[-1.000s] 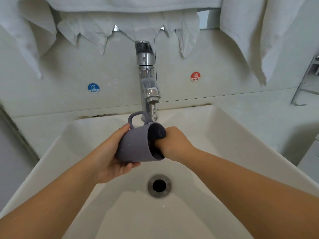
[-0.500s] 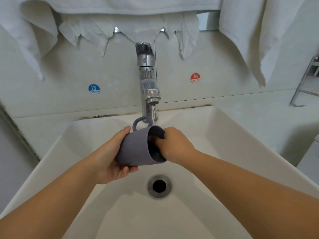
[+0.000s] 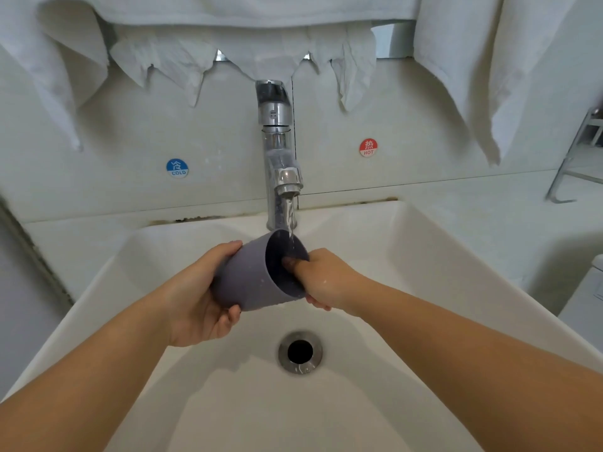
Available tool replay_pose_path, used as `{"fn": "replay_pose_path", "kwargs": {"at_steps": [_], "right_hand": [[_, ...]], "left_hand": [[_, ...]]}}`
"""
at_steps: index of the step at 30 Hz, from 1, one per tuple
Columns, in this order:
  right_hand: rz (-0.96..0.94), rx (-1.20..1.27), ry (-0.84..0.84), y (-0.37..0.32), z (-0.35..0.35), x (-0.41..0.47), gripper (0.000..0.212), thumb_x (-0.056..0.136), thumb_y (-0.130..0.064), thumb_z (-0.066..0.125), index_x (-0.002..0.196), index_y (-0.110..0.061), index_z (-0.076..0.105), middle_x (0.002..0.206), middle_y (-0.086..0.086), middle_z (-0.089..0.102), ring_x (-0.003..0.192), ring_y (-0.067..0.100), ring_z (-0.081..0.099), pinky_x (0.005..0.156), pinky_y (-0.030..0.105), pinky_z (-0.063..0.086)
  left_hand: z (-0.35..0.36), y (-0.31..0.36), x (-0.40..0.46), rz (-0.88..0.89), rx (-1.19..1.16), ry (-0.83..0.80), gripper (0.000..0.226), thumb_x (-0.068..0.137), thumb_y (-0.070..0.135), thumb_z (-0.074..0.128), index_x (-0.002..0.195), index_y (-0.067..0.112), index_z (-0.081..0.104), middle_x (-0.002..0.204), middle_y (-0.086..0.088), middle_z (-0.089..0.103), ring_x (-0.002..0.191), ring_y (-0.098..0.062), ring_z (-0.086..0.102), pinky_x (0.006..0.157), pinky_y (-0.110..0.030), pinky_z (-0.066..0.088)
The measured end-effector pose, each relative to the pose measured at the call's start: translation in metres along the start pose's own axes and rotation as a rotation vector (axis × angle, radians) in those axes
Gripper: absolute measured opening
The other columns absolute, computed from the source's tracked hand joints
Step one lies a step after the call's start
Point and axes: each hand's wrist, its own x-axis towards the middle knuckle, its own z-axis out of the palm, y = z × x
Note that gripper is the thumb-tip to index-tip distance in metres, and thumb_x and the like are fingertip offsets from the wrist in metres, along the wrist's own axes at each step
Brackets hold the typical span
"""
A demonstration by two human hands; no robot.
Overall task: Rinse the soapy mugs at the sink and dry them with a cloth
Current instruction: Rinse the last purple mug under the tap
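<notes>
Mug: the matte grey-purple plastic mug (image 3: 251, 282) lies tilted on its side over the white ceramic sink (image 3: 408, 256), its mouth turned up toward the tap so the stream runs inside.
Left hand: the left hand (image 3: 199, 301) wraps around the mug's base end, steadying it.
Right hand: the right hand (image 3: 321, 280) has fingers tucked inside the mouth, apparently rubbing soap off the inner wall.
Water: the chrome tap (image 3: 277, 151) runs 1 thin stream onto the rim.
Cloth: white towels (image 3: 463, 70) hang above, within reach for drying.

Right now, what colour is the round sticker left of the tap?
Blue, lettered COLD in white, clearest in the head view.
</notes>
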Motion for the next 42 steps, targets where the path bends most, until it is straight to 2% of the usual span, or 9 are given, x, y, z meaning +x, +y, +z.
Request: {"fn": "replay_pose_path", "kwargs": {"at_steps": [5,12,16,20,25,28,32,37,42], "right_hand": [[-0.140,-0.091,-0.012,-0.001,0.002,0.000,0.009,0.087,-0.008,0.052,0.079,-0.006,0.052,0.065,0.005,0.044,0.053,0.015,0.036,0.044,0.020,0.030],[-0.207,-0.156,0.103,-0.001,0.002,-0.003,0.043,0.101,-0.033,0.043,0.062,-0.014,0.044,0.057,0.002,0.046,0.049,0.015,0.042,0.045,0.023,0.032],[-0.064,-0.006,-0.052,-0.001,0.001,-0.004,0.040,0.101,-0.020,0.039,0.064,-0.009,0.044,0.052,0.006,0.043,0.036,0.014,0.037,0.039,0.019,0.034],[0.029,0.199,-0.198,-0.001,-0.002,-0.003,0.020,0.092,-0.003,0.044,0.074,-0.011,0.044,0.060,0.003,0.033,0.047,0.012,0.027,0.044,0.021,0.025],[-0.095,-0.147,0.054,0.000,0.002,-0.003,0.044,0.094,-0.032,0.054,0.057,-0.009,0.045,0.041,-0.003,0.040,0.042,0.016,0.036,0.043,0.022,0.031],[-0.131,-0.277,0.200,0.004,-0.001,0.001,0.050,0.094,-0.047,0.050,0.058,-0.014,0.041,0.051,-0.001,0.042,0.050,0.019,0.039,0.051,0.029,0.031],[-0.238,-0.252,0.221,0.002,-0.003,0.001,0.034,0.091,-0.033,0.059,0.066,-0.018,0.041,0.065,-0.003,0.048,0.060,0.016,0.043,0.059,0.032,0.037],[-0.271,-0.232,0.219,0.000,-0.003,-0.002,0.050,0.101,-0.034,0.043,0.055,-0.016,0.041,0.051,-0.002,0.043,0.047,0.012,0.038,0.048,0.024,0.030],[-0.250,-0.071,0.148,-0.001,-0.001,0.000,0.034,0.095,-0.021,0.053,0.063,-0.009,0.050,0.058,0.000,0.044,0.052,0.011,0.039,0.045,0.016,0.030]], "left_hand": [[-0.005,0.002,0.000,-0.007,0.083,0.033,0.074,0.078,0.077,0.047,0.102,0.009,0.067,0.079,-0.017,0.067,0.045,-0.016,0.048,0.042,-0.021,0.047],[0.000,0.001,-0.002,-0.009,-0.041,0.013,0.058,0.081,0.061,0.061,0.113,0.013,0.068,0.103,-0.019,0.073,0.089,-0.037,0.070,0.076,-0.046,0.059],[-0.005,0.006,-0.005,-0.036,-0.088,-0.033,0.060,0.082,0.059,0.059,0.118,0.010,0.063,0.107,-0.021,0.071,0.080,-0.039,0.070,0.056,-0.042,0.060],[-0.010,0.010,-0.009,-0.011,-0.063,-0.037,0.056,0.081,0.053,0.058,0.119,0.012,0.060,0.100,-0.021,0.071,0.076,-0.037,0.069,0.048,-0.034,0.057],[-0.007,0.007,-0.009,0.002,0.024,-0.004,0.054,0.083,0.063,0.053,0.105,0.014,0.064,0.086,-0.017,0.071,0.061,-0.032,0.068,0.040,-0.023,0.049],[-0.006,0.006,-0.007,-0.021,0.045,0.003,0.061,0.080,0.070,0.052,0.103,0.015,0.064,0.086,-0.014,0.070,0.055,-0.030,0.066,0.038,-0.020,0.045],[-0.008,0.005,-0.004,-0.078,0.066,0.001,0.067,0.076,0.072,0.054,0.104,0.012,0.064,0.086,-0.012,0.068,0.050,-0.029,0.063,0.034,-0.016,0.040],[-0.013,0.006,0.000,-0.113,0.064,-0.080,0.073,0.081,0.069,0.047,0.101,0.002,0.070,0.098,-0.017,0.070,0.041,-0.024,0.056,0.030,-0.015,0.037],[-0.020,0.007,0.002,-0.053,0.063,-0.094,0.069,0.084,0.065,0.045,0.105,0.004,0.070,0.096,-0.019,0.070,0.036,-0.016,0.044,0.032,-0.013,0.034]]}}
